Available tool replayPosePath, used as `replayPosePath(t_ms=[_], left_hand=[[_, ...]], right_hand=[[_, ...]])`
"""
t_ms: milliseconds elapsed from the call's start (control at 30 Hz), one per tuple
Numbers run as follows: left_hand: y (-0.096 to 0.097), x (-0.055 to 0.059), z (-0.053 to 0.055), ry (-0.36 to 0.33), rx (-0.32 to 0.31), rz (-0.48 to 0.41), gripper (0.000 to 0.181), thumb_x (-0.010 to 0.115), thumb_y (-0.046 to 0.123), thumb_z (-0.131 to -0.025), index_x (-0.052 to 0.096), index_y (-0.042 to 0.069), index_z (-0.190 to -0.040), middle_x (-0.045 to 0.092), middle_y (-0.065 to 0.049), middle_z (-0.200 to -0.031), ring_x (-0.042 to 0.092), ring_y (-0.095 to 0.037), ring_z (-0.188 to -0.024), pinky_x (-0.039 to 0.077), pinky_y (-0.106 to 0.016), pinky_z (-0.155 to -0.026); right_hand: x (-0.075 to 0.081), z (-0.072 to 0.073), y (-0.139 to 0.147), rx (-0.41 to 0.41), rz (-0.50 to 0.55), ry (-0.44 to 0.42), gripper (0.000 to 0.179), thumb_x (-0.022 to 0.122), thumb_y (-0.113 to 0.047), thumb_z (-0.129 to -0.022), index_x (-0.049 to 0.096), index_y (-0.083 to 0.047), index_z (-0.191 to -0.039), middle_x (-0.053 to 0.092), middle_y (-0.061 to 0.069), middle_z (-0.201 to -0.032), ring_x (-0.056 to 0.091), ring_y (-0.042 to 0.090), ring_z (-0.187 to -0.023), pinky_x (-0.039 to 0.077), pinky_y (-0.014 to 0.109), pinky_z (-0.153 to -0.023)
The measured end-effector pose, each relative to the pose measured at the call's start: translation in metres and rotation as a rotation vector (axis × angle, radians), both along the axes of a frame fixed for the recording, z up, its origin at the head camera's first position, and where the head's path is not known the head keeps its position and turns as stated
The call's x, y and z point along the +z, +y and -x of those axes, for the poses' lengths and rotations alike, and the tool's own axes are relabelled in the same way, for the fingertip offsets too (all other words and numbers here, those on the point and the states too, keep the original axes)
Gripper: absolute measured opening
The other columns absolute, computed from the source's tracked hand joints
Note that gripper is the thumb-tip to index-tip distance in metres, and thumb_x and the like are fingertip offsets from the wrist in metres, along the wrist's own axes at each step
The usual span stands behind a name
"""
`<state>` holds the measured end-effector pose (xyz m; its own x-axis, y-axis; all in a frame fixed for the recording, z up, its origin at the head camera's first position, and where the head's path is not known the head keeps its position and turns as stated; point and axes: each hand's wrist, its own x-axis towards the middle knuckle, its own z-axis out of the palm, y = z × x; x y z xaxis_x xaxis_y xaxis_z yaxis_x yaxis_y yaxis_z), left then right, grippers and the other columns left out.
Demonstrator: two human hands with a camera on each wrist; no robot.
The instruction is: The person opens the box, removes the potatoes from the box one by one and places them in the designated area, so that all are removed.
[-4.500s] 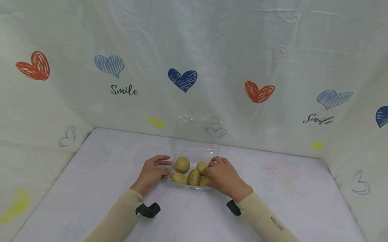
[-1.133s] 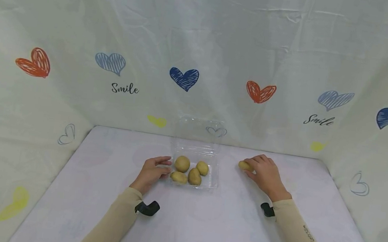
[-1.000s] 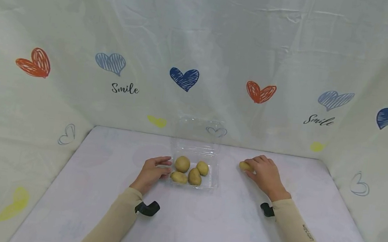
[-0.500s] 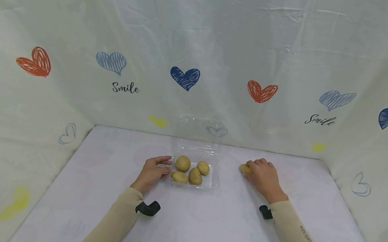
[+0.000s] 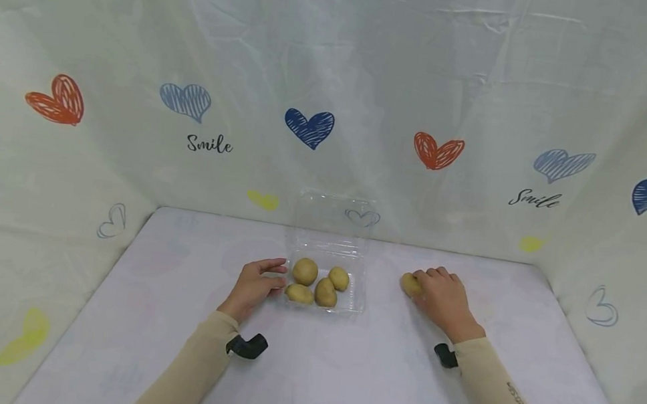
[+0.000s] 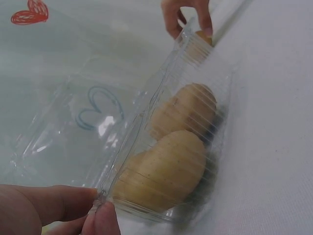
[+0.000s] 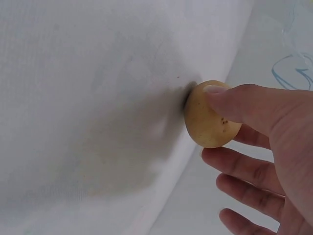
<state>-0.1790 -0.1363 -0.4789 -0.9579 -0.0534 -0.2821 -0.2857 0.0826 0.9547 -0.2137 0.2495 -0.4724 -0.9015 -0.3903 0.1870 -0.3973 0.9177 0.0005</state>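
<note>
A clear plastic clamshell box (image 5: 356, 293) stands on the table with its lid raised at the back. Several potatoes (image 5: 325, 292) lie inside it. My left hand (image 5: 252, 287) is at the box's left side; in the left wrist view its thumb and fingers (image 6: 63, 203) pinch the rim. To the right of the box, my right hand (image 5: 446, 302) holds another potato (image 7: 210, 115) between thumb and fingers, right at the table surface. The other fingers of that hand are spread loosely in the right wrist view.
A white cloth (image 5: 301, 381) covers the table. A pale curtain (image 5: 376, 67) printed with hearts hangs behind and on both sides, close behind the raised lid (image 5: 333, 223). Each sleeved wrist carries a black camera mount (image 5: 248, 346).
Since the earliest frame, my right hand has moved from the box to the table on the right with a potato; lately it has turned the potato slightly there. The left hand stays at the box.
</note>
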Motion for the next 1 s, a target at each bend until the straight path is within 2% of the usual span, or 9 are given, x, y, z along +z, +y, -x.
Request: replayPosePath(t_ms=[500,833,1000], left_hand=[[0.000,0.000,-0.001,-0.006,0.008,0.015,0.049,0.066,-0.007,-0.096,0.060,-0.003,-0.144,0.065,-0.021,-0.131,0.066,-0.017,-0.096,0.058,-0.024,-0.078],[0.002,0.006,-0.004,0.004,0.004,0.016,0.049,0.066,-0.007,-0.096,0.059,-0.005,-0.145,0.064,-0.024,-0.133,0.066,-0.015,-0.094,0.060,-0.030,-0.082],[0.001,0.005,-0.003,0.005,0.002,0.011,0.050,0.067,-0.007,-0.096,0.060,-0.004,-0.145,0.064,-0.025,-0.134,0.065,-0.015,-0.093,0.060,-0.030,-0.082]], right_hand=[[0.000,-0.006,0.003,-0.003,0.030,0.030,0.046,0.094,-0.018,-0.079,0.074,0.000,-0.116,0.075,0.016,-0.104,0.067,0.037,-0.102,0.057,0.056,-0.086],[0.006,-0.004,0.005,-0.020,0.029,0.033,0.045,0.094,-0.021,-0.080,0.075,0.000,-0.115,0.076,0.017,-0.106,0.067,0.038,-0.101,0.057,0.056,-0.086],[0.011,-0.004,0.003,-0.014,0.040,0.047,0.049,0.095,-0.022,-0.079,0.074,0.000,-0.118,0.074,0.017,-0.110,0.067,0.038,-0.106,0.057,0.055,-0.089]])
